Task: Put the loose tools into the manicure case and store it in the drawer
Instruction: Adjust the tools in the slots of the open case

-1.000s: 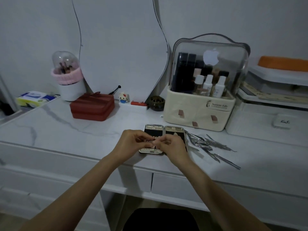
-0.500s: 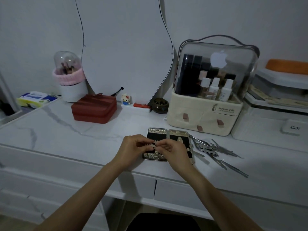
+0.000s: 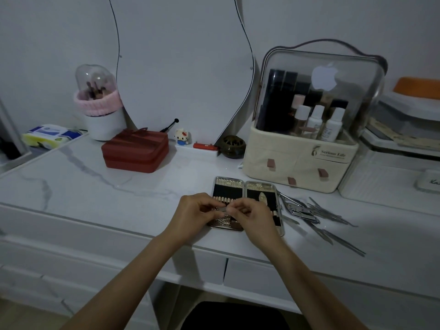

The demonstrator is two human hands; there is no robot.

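The manicure case (image 3: 246, 194) lies open near the table (image 3: 95, 186) front edge. Over it, the left hand (image 3: 194, 216) and right hand (image 3: 256, 216) together pinch a small metal tool (image 3: 222, 210). Loose tools (image 3: 312, 213) lie just right of the case. Behind it stands a cosmetics organizer (image 3: 302, 163) reading "Serious Life", with an apple logo sticker.

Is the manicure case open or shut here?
Open: the case lies spread flat in two halves on the desk, its black lining and loops showing.
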